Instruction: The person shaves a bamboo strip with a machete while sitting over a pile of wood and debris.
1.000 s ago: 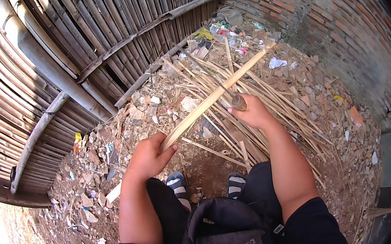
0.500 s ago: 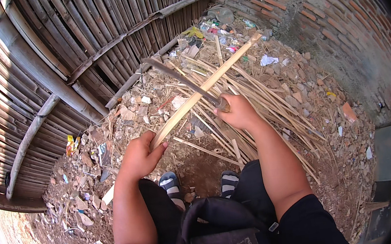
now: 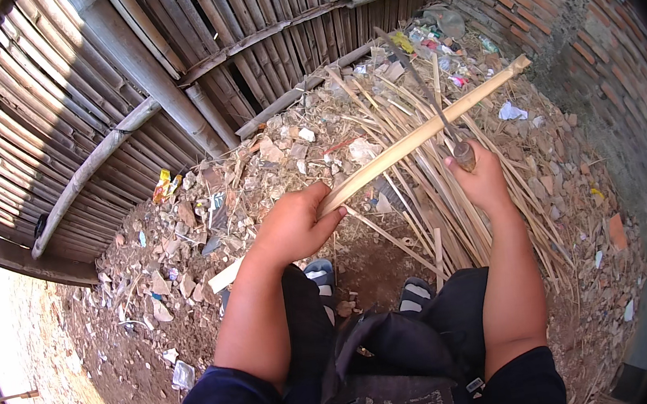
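Observation:
My left hand (image 3: 298,225) is closed round a long, pale split bamboo strip (image 3: 391,161). The strip slants up to the far right, and its near end pokes out past my left forearm. In my right hand (image 3: 484,176) is the wooden handle of a long-bladed knife (image 3: 420,79). Its dark, narrow blade points away from me and crosses the strip beyond the middle of its far part. Whether the edge bites into the strip I cannot tell. Below both hands lies a pile of thin bamboo strips (image 3: 439,201) on the ground.
A bamboo fence (image 3: 263,17) stands on the far left, and a brick wall (image 3: 601,50) on the right. Rubble and litter (image 3: 204,207) cover the ground between them. My sandalled feet (image 3: 415,294) are close below the strips.
The view has swung left, so the scene sits further right. My knife has turned to point more straight ahead and crosses the strip nearer its far end. Both hands keep their hold.

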Available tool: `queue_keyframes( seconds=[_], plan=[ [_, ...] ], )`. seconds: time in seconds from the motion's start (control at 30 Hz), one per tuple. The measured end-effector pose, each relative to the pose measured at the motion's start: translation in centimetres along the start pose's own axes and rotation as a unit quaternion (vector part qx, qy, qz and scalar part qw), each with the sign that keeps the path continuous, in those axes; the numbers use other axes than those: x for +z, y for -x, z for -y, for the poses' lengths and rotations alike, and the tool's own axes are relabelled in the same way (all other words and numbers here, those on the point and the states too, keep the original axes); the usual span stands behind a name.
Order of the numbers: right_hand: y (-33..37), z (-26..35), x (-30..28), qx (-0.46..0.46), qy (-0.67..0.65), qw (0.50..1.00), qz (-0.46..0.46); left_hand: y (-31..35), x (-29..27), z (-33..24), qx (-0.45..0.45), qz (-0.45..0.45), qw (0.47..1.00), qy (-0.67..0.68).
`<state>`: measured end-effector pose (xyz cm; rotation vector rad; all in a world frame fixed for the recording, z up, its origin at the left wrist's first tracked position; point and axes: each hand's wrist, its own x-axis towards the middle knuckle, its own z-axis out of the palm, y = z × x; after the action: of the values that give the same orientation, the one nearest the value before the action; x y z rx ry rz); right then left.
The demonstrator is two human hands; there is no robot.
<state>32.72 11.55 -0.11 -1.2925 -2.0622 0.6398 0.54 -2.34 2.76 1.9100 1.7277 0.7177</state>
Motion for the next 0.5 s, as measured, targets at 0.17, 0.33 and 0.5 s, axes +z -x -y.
queue_keyframes(
  seconds=[0.17, 0.33, 0.5],
  plan=[
    [0.5, 1.9, 0.4, 0.059, -0.002, 0.998, -0.034, -0.3, 0.8, 0.4, -0.029, 0.004, 1.0, 0.0],
    [1.4, 3.9, 1.8, -0.082, 0.167, 0.979, 0.079, -0.5, 1.5, 0.7, 0.009, -0.017, 1.0, -0.005],
    [-1.0, -3.6, -1.0, 0.059, -0.009, 0.996, -0.072, 0.2, -0.4, 0.5, 0.008, -0.018, 0.999, -0.027]
  ],
)
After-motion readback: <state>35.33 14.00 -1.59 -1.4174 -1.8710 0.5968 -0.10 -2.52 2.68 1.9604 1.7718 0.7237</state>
